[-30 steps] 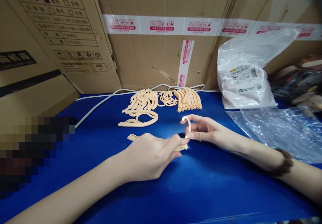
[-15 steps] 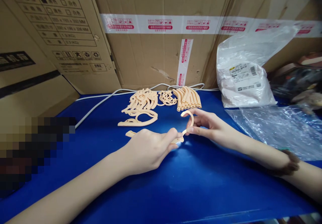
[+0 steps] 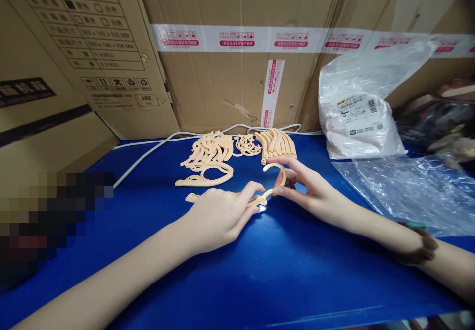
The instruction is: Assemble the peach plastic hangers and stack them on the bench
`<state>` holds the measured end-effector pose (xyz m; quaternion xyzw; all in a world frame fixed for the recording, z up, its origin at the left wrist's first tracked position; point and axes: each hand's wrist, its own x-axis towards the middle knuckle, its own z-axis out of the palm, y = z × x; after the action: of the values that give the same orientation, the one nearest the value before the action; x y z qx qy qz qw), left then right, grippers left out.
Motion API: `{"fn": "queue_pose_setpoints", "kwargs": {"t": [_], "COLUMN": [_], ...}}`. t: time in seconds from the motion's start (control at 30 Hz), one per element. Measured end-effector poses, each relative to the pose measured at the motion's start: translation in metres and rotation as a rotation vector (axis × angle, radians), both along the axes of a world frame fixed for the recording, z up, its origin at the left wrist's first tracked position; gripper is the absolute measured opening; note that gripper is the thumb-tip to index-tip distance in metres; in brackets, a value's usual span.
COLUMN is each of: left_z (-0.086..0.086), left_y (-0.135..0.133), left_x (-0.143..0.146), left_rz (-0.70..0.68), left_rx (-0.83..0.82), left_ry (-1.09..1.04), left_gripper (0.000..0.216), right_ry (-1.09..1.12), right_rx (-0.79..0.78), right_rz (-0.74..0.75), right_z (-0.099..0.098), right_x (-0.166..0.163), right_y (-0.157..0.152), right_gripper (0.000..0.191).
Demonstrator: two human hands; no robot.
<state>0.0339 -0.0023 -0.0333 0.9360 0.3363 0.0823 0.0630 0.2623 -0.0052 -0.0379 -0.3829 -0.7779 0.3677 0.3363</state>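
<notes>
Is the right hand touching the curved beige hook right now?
Touching. The head view shows the right hand pinching the curved beige hook near its lower end, with the thumb pressed against it.

One held hook (image 3: 285, 174) — three piles (image 3: 277, 144) — one labelled bag (image 3: 361, 122)

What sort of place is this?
Probably a makeshift work corner: cardboard boxes wall in a blue table, where beige pieces lie in piles near a labelled plastic bag.
</notes>
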Motion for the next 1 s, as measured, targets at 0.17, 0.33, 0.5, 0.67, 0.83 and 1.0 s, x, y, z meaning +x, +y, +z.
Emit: {"fn": "queue_pose_setpoints", "kwargs": {"t": [0.17, 0.33, 0.5, 0.67, 0.83, 1.0], "left_z": [0.002, 0.004, 0.005, 0.005, 0.003, 0.002], "left_y": [0.002, 0.001, 0.001, 0.002, 0.006, 0.006], "left_x": [0.002, 0.001, 0.001, 0.004, 0.007, 0.008], "left_rz": [0.07, 0.122, 0.16, 0.185, 0.253, 0.289], "left_rx": [-0.068, -0.213, -0.47, -0.88, -1.122, -1.17], "left_ry": [-0.033, -0.178, -0.269, -0.496, -0.672, -0.741], "left_gripper": [0.031, 0.029, 0.032, 0.024, 0.024, 0.023], "right_ry": [-0.068, -0.074, -0.171, -0.281, -0.294, -0.493], "right_rx": [0.101, 0.171, 0.179, 0.183, 0.253, 0.342], "right_rz": [-0.047, -0.031, -0.004, -0.072, -0.211, -0.345], "right_z": [0.001, 0.004, 0.01, 0.02, 0.033, 0.045], "right_x": [-0.004, -0.006, -0.004, 0.002, 0.015, 0.034], "right_y": [-0.004, -0.007, -0.01, -0.007, 0.01, 0.04], "right_gripper": [0.041, 0.041, 0.046, 0.04, 0.032, 0.035]}}
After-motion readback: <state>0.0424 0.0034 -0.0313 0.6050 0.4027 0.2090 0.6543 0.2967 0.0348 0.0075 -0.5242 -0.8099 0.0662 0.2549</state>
